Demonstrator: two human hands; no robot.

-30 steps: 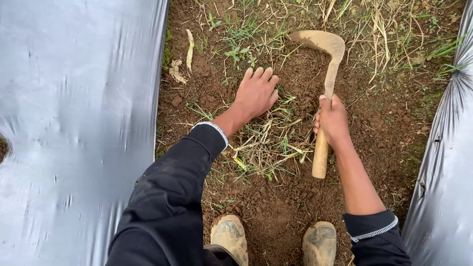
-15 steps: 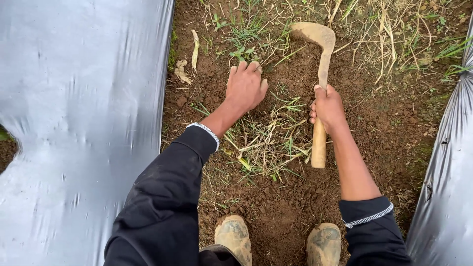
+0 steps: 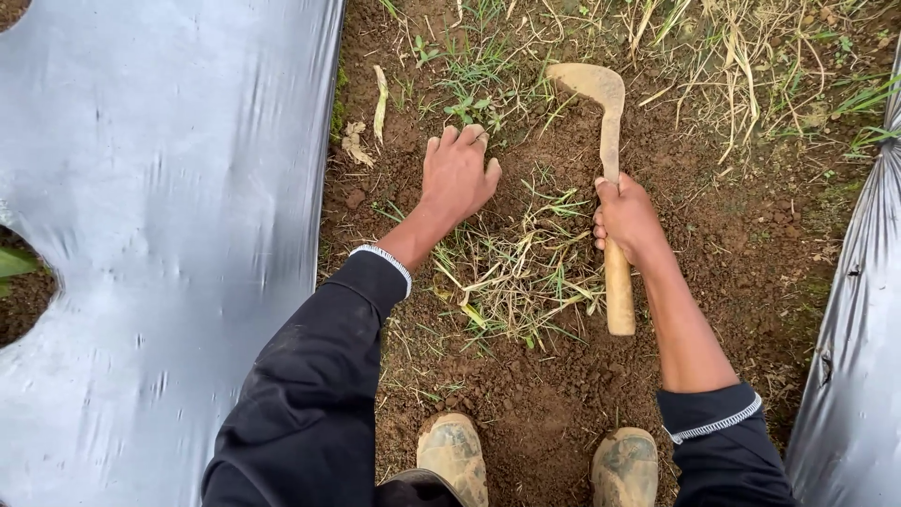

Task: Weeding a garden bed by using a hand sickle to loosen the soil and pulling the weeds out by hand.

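Crouching over a brown soil furrow (image 3: 563, 394) between grey plastic sheets (image 3: 169, 244), the left hand (image 3: 457, 176) — fingers curled, now nearer green weeds (image 3: 474, 103) — presses the soil; the right hand (image 3: 627, 221) grips a wooden-handled curved sickle (image 3: 610, 141), blade shifted slightly left.

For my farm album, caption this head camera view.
Right hand gripping a sickle, left hand on weeds between plastic mulch sheets.
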